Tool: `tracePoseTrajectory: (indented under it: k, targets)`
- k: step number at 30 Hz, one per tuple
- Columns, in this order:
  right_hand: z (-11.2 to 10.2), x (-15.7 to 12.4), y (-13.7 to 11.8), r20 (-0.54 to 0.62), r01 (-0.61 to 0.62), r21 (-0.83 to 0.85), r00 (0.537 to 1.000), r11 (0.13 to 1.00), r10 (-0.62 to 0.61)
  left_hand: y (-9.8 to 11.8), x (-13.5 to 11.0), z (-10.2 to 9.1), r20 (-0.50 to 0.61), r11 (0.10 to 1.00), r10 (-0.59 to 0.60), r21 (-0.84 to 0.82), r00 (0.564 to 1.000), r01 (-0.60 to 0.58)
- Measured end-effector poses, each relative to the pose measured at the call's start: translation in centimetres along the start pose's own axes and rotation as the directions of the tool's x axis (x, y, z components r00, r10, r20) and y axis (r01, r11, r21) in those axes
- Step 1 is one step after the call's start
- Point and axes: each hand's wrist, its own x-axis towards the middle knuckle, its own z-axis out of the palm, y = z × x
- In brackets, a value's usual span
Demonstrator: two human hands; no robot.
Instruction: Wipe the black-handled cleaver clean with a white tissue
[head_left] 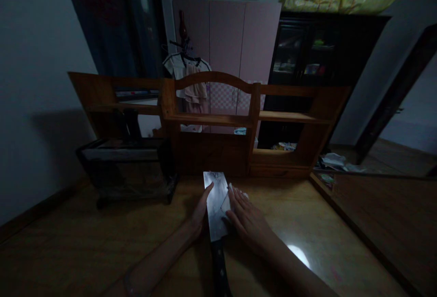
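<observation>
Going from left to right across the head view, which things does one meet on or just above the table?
Dark box → left hand → cleaver → right hand.

The single view looks from the person's head, forward and down across the surface [290, 208]. It takes in the left hand [200, 213] and right hand [247, 219] from close above, the shelf [211, 118] farther off and the pink cupboard [226, 37] at the room's far side.

We can make out no readable text, label, brand, number or sign in this dim view.
</observation>
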Motion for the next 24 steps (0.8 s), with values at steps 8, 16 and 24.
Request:
tracePoseTrajectory:
  k: [8,16,24]
  targets:
    - [-1.4,-0.4,-2.0,-0.011,0.136,0.098,0.991,0.986,-0.135,-0.2,0.6,-1.1,-0.049,1.0,0.013,0.01,0.999,-0.013]
    - [-2.0,-0.5,-4.5,0.207,0.301,0.113,0.925,0.947,-0.319,0.2,-0.2,-0.3,-0.007,1.0,-0.016,-0.014,1.0,0.016]
    - [-1.5,-0.3,-4.0,0.158,0.266,0.069,0.949,0.962,-0.274,0.0,0.0,-0.6,-0.023,0.999,-0.014,-0.034,1.0,0.014]
